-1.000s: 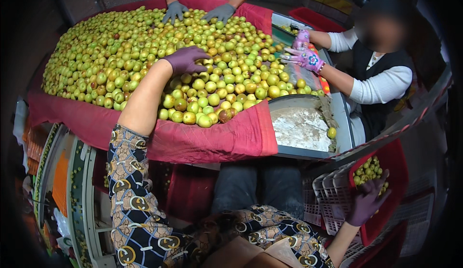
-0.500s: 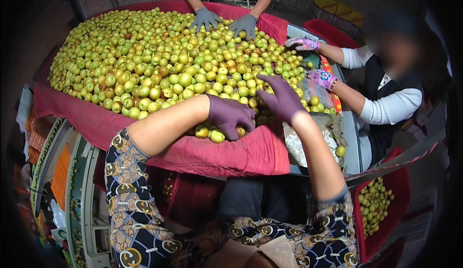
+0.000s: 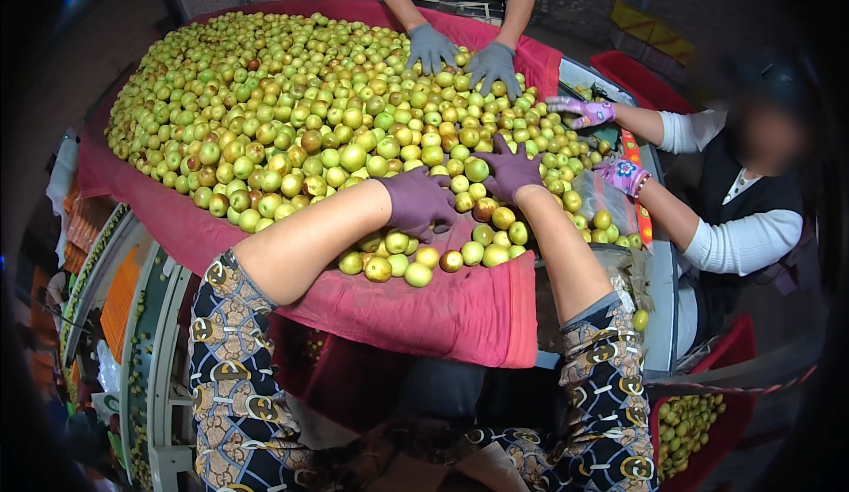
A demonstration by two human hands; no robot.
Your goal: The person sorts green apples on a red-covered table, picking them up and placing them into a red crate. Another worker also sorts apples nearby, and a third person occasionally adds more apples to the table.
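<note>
Covering most of a big red cloth (image 3: 416, 319) was a huge heap of round, shiny green and yellow fruit (image 3: 292, 129), some with brown spots. The cloth lined the grey-edged worktop (image 3: 661, 315). Low down on the person's right, a red plastic bin (image 3: 739, 426) held lots of the same kind of fruit. Under the worktop, a dark red container (image 3: 345, 395) had a few small fruit in it, but it was too dim to see well. Another red bin (image 3: 638, 78) stood at the far right, and I could not tell what was inside.

The left hand (image 3: 420, 202), in a purple glove, lay on the near side of the heap with its fingers bent and a little apart. The right hand (image 3: 511, 169), in a purple glove too, was palm down on the fruit with its fingers spread wide. Across the heap, a co-worker's grey-gloved hands (image 3: 493, 69) touched the fruit. On the right side were another co-worker's flowery gloves (image 3: 623, 173).

One second before, the right hand was down by the full bin. Half a second before, it was up near the heap and a bit blurry. Now it rested on the fruit, level with the left one. A bare patch of cloth showed between both hands, and a loose row of fruit lay in front.
</note>
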